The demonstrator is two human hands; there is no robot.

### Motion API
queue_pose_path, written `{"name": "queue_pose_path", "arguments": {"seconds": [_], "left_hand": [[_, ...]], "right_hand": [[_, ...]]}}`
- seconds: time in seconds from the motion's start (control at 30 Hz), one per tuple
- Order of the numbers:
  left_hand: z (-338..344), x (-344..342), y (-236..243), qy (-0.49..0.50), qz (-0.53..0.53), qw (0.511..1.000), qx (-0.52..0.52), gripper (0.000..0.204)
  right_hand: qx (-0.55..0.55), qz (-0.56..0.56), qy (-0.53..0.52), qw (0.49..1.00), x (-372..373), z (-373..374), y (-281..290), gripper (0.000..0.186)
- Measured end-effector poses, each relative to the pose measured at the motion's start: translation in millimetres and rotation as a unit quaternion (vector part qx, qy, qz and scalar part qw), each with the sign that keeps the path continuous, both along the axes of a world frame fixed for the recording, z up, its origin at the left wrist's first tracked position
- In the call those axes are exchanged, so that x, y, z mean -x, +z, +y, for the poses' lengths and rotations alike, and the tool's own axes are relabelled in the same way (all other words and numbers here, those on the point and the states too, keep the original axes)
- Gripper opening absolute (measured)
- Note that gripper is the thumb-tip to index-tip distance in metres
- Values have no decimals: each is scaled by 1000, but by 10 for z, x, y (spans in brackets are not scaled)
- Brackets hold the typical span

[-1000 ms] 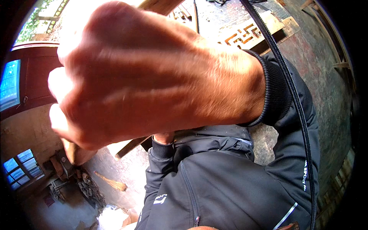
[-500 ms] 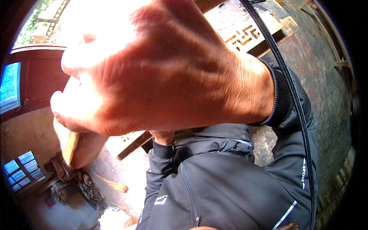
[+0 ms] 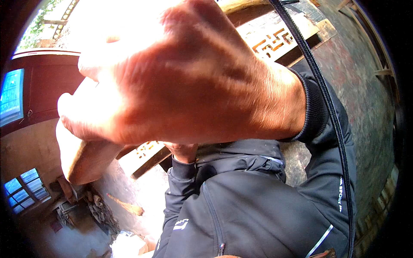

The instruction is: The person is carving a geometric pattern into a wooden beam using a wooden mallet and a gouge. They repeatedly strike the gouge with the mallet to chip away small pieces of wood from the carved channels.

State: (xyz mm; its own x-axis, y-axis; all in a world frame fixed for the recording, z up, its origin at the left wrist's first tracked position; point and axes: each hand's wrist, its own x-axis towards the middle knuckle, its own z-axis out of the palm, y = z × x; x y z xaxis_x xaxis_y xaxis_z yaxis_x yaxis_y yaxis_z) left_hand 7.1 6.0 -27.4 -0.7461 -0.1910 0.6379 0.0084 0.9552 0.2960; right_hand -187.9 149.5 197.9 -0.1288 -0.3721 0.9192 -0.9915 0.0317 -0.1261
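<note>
**Clenched on a stub of wood, close to the lens**

Sits at the middle left of the frame: a pale tan, round-ended block of wood, poking down and left out of the fist. Gripped at its upper end only, most likely so that the rounded end stays free. Hidden above that by the fingers.

Wrapped around it: the right hand, clenched tight, back of the hand turned to the camera, filling the upper centre. Washed out by sunlight along the knuckles at the upper left. Comes in from the right on a black ribbed cuff.

Just below centre, peeping out under that wrist: the left hand, mostly covered, raised in front of the black zip jacket; cannot tell whether closed or loose.

Further out: a thin black cable curving down the right side; a pale carved lattice panel at the upper right; a dark red wooden door frame at the upper left; a blue-paned window at the lower left.

Against a second ago: fist lifted higher and nearer, and far more of the wood showing beneath it.
</note>
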Motion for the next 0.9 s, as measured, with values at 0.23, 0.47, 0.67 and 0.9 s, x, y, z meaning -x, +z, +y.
{"name": "queue_pose_path", "arguments": {"seconds": [0.23, 0.47, 0.67, 0.9], "left_hand": [[89, -20, -220, -9, 74, 972, -222, 41], [51, 176, 175, -11, -87, 990, -111, 38], [60, 120, 268, -10, -28, 997, -69, 26], [51, 286, 306, -36, -5, 999, -3, 11]], "right_hand": [[-37, 36, 82, 995, 34, 97, 62, 19], [94, 75, 213, 970, 424, 31, -353, 62], [-15, 12, 193, 981, 194, 109, -196, 37], [-110, 28, 13, 993, 167, 189, 49, 48]]}}
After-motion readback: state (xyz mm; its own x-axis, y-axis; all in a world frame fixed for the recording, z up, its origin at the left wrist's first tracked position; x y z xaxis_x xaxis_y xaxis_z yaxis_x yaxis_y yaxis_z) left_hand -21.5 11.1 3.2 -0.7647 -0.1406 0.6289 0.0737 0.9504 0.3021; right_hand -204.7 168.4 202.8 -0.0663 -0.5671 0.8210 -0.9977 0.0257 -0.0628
